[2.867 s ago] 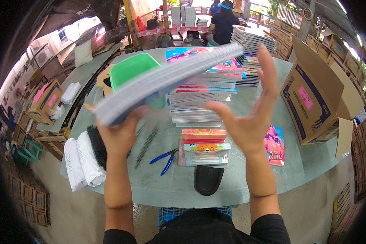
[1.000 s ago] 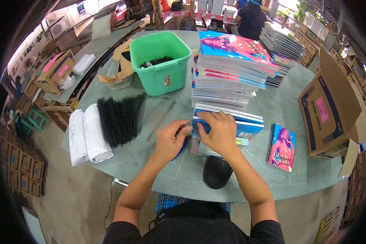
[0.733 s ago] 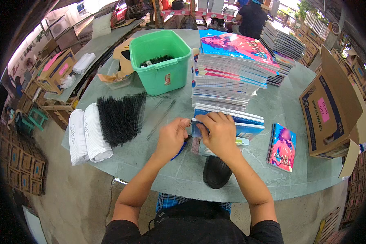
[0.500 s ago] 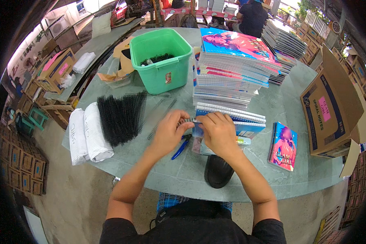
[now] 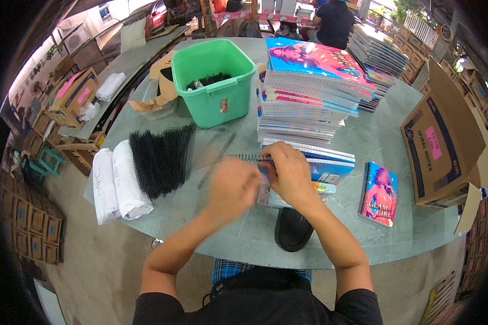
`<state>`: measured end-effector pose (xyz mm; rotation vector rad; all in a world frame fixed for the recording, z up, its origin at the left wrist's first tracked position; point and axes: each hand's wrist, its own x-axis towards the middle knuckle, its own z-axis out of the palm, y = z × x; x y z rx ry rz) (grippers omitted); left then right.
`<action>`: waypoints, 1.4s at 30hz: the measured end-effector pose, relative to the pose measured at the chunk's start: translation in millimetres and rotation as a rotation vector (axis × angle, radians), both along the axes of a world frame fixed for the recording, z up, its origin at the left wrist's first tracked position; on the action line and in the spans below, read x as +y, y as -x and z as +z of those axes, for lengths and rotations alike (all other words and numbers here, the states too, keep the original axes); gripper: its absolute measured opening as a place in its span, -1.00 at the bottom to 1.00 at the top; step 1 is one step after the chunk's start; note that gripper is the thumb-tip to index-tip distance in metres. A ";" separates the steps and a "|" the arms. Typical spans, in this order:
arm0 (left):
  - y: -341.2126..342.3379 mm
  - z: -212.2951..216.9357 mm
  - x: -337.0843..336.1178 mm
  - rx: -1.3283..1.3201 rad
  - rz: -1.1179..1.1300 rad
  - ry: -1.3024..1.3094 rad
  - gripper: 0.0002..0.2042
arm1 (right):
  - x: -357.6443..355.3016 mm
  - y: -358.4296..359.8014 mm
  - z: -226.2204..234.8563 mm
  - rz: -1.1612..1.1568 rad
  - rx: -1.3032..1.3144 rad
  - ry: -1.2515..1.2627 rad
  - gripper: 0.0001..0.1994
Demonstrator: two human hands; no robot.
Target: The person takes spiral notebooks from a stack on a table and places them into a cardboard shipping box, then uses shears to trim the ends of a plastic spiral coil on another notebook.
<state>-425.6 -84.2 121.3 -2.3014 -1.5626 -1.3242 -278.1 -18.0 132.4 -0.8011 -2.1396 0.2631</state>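
My right hand (image 5: 288,169) pinches a black spiral binding coil (image 5: 244,157) at the left end of a notebook (image 5: 333,170) lying with its punched edge toward the stack. The coil's loose length sticks out to the left over the table. Just below it, my left hand (image 5: 233,187) is smeared by motion, so its fingers cannot be made out. The blue-handled pliers are not visible now. A black rounded object (image 5: 293,230) lies in front of my right wrist. Further left is a heap of black coils (image 5: 161,158), with a few loose coils (image 5: 217,161) beside it.
A tall stack of notebooks (image 5: 309,103) stands behind my hands, and a green bin (image 5: 214,100) with black coils inside is to its left. Two white wrapped rolls (image 5: 131,179) lie at the left edge. On the right are a finished notebook (image 5: 378,192) and an open cardboard box (image 5: 436,146).
My left hand has left the coil and moved down and slightly left, over where the pliers lay. More of the coil now shows; my right hand stays nearly in place.
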 end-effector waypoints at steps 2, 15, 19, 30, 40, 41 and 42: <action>-33.2 -31.9 -22.2 0.073 -0.078 0.552 -0.71 | 0.6 0.7 0.2 0.033 0.062 0.063 -0.85; 0.8 12.3 -24.9 -0.390 0.176 0.098 -0.68 | -0.1 -66.9 6.9 -0.119 -0.077 -0.028 -0.92; 18.1 23.1 -19.9 -0.078 0.084 0.069 -0.68 | 1.6 -64.8 -1.8 -0.131 -0.050 -0.010 -0.92; 23.0 12.0 -21.0 -0.020 -0.017 0.139 -0.65 | -3.9 -39.7 -1.5 -0.071 -0.002 -0.036 -0.92; 7.5 9.8 -8.7 0.086 -0.197 0.520 -0.67 | -10.7 -50.9 4.9 -0.125 -0.093 -0.072 -0.90; 8.0 10.6 -14.8 0.027 -0.179 0.503 -0.68 | -9.6 -58.9 10.8 -0.119 -0.107 -0.008 -0.89; 6.3 18.5 -10.4 -0.161 -0.084 0.315 -0.68 | -7.0 -75.3 15.9 -0.133 -0.121 0.057 -0.89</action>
